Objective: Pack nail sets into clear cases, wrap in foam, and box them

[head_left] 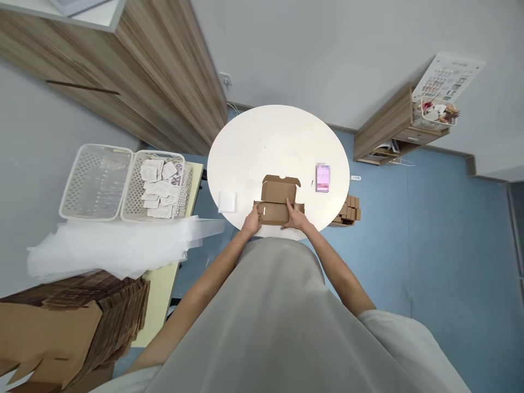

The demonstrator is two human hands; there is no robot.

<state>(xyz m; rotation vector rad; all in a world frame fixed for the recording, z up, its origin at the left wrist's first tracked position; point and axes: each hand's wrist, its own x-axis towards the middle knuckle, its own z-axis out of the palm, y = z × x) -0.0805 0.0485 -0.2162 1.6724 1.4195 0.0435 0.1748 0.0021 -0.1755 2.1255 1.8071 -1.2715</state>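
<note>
A small brown cardboard box (pixel 275 214) lies near the front edge of the round white table (pixel 254 136), its lid flap (pixel 279 191) folded back away from me. Inside its left end shows a small white strip. My left hand (pixel 252 220) grips the box's left end, fingers closed on the side wall. At the right end my right hand (pixel 295 217) holds the box, thumb over the inner side and the other fingers partly hidden. To the left of the box sits a white folded packet (pixel 227 202). A phone-like device (pixel 322 178), with a blurred pink screen, lies to the right.
Left of me, a side table (pixel 153 311) bears white plastic baskets (pixel 96 183) with small packets, white wrapping sheets (pixel 110 245) and stacked flat cardboard (pixel 94 322). Small brown boxes (pixel 350 210) fill a container beside the round table. A wooden cabinet (pixel 385 123) stands at the right wall.
</note>
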